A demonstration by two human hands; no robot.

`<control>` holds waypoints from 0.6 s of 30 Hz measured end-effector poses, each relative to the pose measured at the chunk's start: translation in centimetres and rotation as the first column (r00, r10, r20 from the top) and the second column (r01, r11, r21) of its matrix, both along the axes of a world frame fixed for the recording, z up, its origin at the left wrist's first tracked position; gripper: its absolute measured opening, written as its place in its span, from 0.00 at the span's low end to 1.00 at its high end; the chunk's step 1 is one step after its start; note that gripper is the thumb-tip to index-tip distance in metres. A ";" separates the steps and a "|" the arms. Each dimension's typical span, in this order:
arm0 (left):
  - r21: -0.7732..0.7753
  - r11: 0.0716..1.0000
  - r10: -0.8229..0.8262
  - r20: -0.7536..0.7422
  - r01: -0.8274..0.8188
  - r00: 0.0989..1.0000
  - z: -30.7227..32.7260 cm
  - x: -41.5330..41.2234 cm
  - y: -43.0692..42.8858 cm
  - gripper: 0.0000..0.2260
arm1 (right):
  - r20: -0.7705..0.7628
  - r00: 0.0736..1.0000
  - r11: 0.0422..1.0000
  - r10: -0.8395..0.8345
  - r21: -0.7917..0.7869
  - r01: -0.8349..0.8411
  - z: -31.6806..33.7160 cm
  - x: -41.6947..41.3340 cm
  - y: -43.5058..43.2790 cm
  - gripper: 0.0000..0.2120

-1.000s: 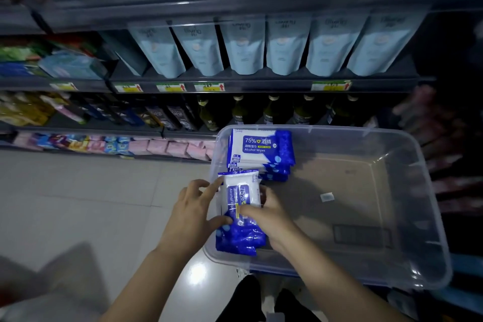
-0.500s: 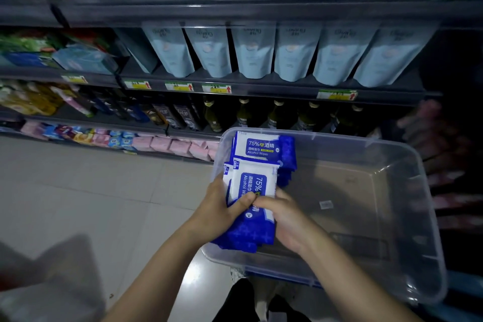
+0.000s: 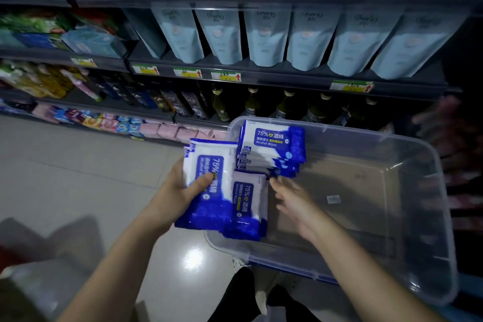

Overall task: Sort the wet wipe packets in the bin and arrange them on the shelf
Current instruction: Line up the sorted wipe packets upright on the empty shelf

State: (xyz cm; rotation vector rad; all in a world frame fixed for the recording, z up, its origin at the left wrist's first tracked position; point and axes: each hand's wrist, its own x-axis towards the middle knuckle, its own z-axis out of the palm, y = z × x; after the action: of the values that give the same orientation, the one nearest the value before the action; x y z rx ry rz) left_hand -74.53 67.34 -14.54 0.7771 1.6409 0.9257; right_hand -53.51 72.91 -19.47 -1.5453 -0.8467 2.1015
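My left hand grips a bundle of blue-and-white alcohol wipe packets just outside the left rim of the clear plastic bin. Another wipe packet stands on end inside the bin's near left corner, beside the bundle. A stack of more wipe packets leans in the bin's far left corner. Inside the bin, my right hand hovers with its fingers spread and holds nothing, a little right of the standing packet.
Dark store shelves rise behind the bin, with pale blue pouches, dark bottles and small packets on the lowest row. Light tiled floor lies to the left. The bin's right half holds only a small label.
My left hand has lifted the bundle up and left, out over the bin's rim. My right hand has let go of the packets and opened inside the bin.
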 end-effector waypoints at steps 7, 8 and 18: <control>-0.040 0.990 0.137 -0.042 -0.138 0.990 -0.7 -1.9 -0.7 0.15 | 0.061 0.994 0.982 0.088 -0.172 -0.077 -1.7 -2.1 -1.5 0.05; -0.051 0.989 0.135 -0.035 -0.137 0.990 -0.8 -1.8 -0.9 0.15 | 0.068 0.993 0.980 0.093 -0.180 -0.079 -1.9 -2.4 -1.7 0.04; -0.109 0.985 0.136 0.049 -0.130 0.989 -1.2 -1.1 -2.4 0.13 | 0.069 0.997 0.979 0.030 -0.202 -0.015 -3.1 -2.7 -2.0 0.12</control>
State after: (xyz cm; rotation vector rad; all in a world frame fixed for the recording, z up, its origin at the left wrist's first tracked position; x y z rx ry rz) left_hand -75.68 64.93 -15.74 0.5702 1.6941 0.9379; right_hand -56.20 70.95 -22.61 -1.7297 -0.6950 2.2177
